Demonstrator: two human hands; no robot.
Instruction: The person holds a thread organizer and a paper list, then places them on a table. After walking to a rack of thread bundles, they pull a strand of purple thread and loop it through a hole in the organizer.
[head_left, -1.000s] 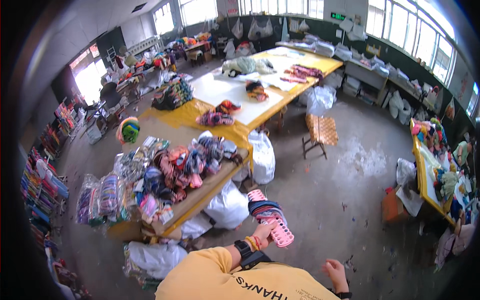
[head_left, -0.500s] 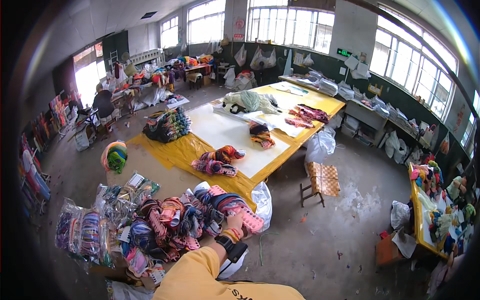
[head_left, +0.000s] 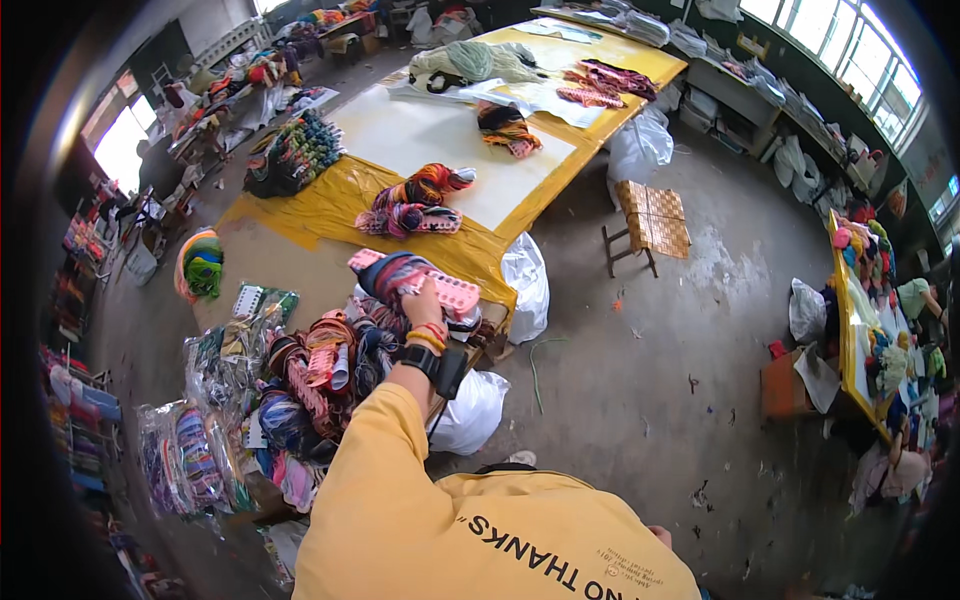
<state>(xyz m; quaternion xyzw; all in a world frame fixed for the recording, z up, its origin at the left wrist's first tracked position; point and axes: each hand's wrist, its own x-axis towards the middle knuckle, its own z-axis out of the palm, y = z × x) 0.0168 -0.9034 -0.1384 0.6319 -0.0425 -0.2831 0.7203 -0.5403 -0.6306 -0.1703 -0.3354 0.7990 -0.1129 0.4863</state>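
My left hand [head_left: 423, 303] is closed round a hank of blue, purple and red yarn [head_left: 392, 276] on a pink board with holes [head_left: 447, 288]. It holds this above the near end of the long table, over a heap of multicoloured yarn hanks [head_left: 325, 355]. Clear plastic packs of yarn [head_left: 195, 450] lie left of the heap. Just beyond my hand, another dark and pink hank [head_left: 410, 219] rests on the yellow cover. Only a sliver of my right hand [head_left: 660, 536] shows beside my yellow shirt; its fingers are hidden.
More hanks lie along the long table [head_left: 375, 135], including a green-and-orange one [head_left: 202, 262] at its left edge. White sacks [head_left: 525, 285] stand against its right side. A woven-topped stool [head_left: 653, 218] is on the floor at right. Another yarn-covered table [head_left: 858, 345] stands far right.
The view has tipped downward, showing more of my shirt. My left hand has lifted the hank and its pink board and turned them. A sliver of my right hand has come into view.
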